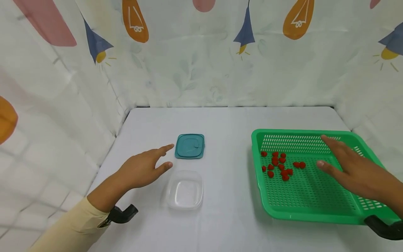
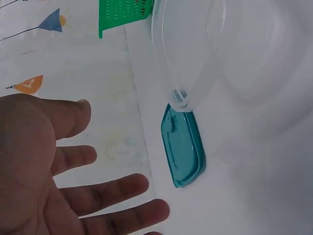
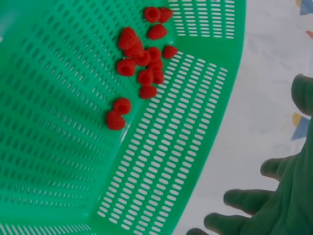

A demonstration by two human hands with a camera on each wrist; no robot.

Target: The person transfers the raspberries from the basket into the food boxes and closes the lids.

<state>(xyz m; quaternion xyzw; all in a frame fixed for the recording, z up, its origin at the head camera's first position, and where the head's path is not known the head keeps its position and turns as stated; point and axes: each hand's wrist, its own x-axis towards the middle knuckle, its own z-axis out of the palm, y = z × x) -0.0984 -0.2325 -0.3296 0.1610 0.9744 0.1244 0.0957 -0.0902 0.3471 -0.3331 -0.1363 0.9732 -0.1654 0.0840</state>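
Observation:
My left hand [image 1: 141,168] hovers with spread fingers beside a clear plastic container [image 1: 185,190] and its teal lid [image 1: 190,146], holding nothing. In the left wrist view the container [image 2: 190,44] overlaps the lid [image 2: 183,147], and the fingers of the left hand [image 2: 73,171] stay apart from both. Over the right part of a green basket [image 1: 311,214], my right hand [image 1: 355,168] is held with fingers extended and nothing in it. Several raspberries [image 1: 275,161] lie in the left part of the basket; the right wrist view shows the raspberries [image 3: 145,77] apart from the right hand [image 3: 274,191].
A white cloth covers the table [image 1: 226,157]. Behind it hangs a white curtain [image 1: 204,70] printed with lamps and bulbs, which also runs along both sides. The basket's raised rim stands between the raspberries and the container.

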